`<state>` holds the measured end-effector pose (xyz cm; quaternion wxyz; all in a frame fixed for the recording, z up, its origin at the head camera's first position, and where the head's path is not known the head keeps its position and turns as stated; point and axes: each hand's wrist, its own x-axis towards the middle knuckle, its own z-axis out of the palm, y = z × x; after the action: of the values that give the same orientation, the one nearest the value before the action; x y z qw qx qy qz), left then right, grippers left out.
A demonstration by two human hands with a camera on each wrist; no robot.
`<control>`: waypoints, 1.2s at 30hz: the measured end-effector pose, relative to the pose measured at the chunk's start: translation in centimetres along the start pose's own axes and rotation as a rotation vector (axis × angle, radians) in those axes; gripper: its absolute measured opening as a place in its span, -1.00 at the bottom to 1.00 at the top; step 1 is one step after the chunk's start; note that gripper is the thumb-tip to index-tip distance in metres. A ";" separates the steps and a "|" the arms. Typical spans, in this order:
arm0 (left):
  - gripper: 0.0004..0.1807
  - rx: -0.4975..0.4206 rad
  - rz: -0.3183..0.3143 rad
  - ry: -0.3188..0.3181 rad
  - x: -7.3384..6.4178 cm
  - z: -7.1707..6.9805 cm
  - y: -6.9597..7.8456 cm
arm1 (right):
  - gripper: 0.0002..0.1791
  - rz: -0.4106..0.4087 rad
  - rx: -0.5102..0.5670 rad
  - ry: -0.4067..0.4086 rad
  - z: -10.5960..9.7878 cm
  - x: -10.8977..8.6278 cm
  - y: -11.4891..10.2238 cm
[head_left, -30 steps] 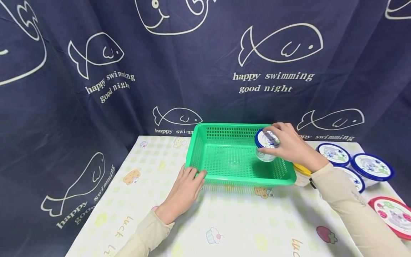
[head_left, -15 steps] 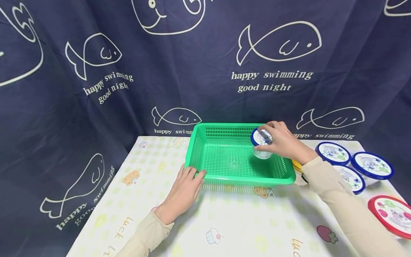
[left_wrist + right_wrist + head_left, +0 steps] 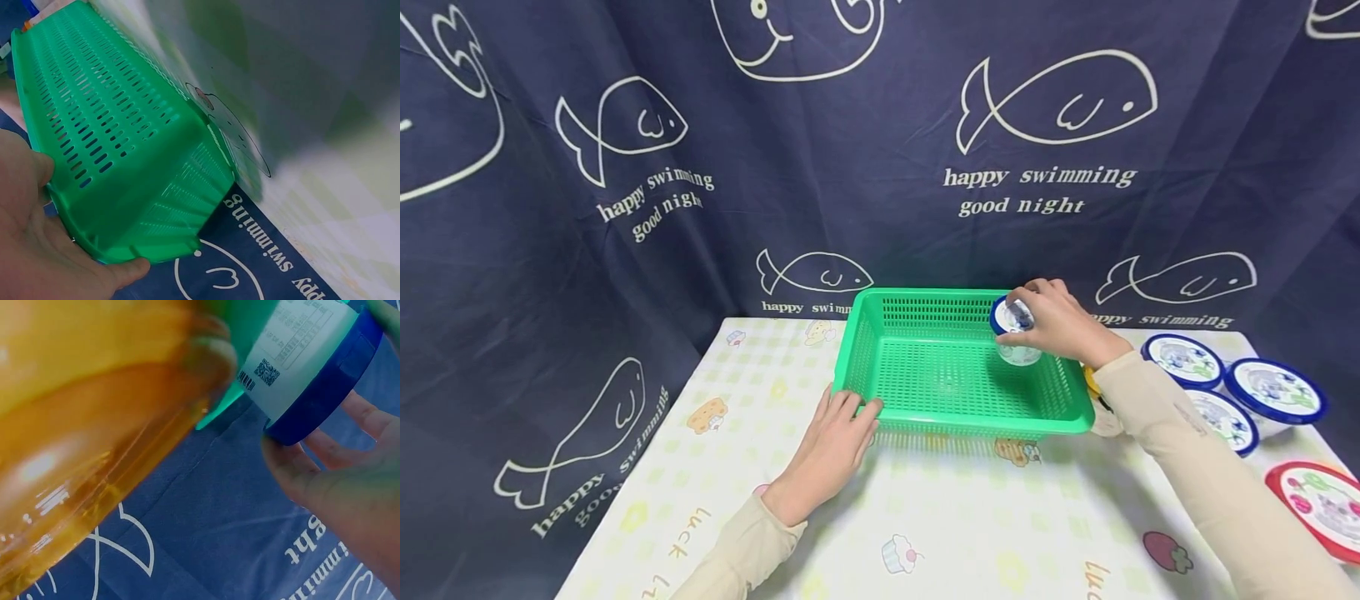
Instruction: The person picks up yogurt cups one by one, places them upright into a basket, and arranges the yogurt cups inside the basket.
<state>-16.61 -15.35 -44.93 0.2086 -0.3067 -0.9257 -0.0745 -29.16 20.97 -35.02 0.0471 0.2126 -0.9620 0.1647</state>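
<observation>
A green plastic basket with slotted walls sits at the back middle of the table. My left hand grips its near left corner, fingers over the rim; the left wrist view shows the same hand around the basket's corner. Inside the right part of the basket, my right hand holds a small clear tub with a blue-rimmed lid by its top. In the right wrist view the fingers hold the tub's blue lid, and a printed label with a square code shows on its side.
Beside the basket's right end stands a yellow-lidded tub, partly behind the right sleeve. Farther right are several blue-lidded tubs and a red-lidded one. A large amber container fills the right wrist view's left side. A dark curtain hangs behind.
My right hand has carried the blue-lidded tub slightly left and farther back within the basket. The left hand and the basket have stayed in place.
</observation>
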 end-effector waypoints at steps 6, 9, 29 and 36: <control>-0.64 0.007 0.001 -0.009 0.0 0.0 0.0 | -0.27 0.012 -0.010 -0.021 0.4 0.7 0.3; -0.62 0.009 0.006 -0.005 0.0 0.0 0.0 | -0.25 0.024 0.000 -0.036 0.6 0.9 0.6; -0.63 0.008 0.008 0.006 -0.1 0.1 0.1 | -0.44 0.045 0.002 -0.201 2.0 2.3 0.9; -0.58 0.011 0.006 -0.006 0.0 0.0 0.0 | -0.45 0.044 -0.009 -0.230 1.4 2.8 0.8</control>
<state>-16.58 -15.31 -44.88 0.2079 -0.3083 -0.9258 -0.0677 -32.10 20.06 -36.09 -0.0665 0.2085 -0.9662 0.1359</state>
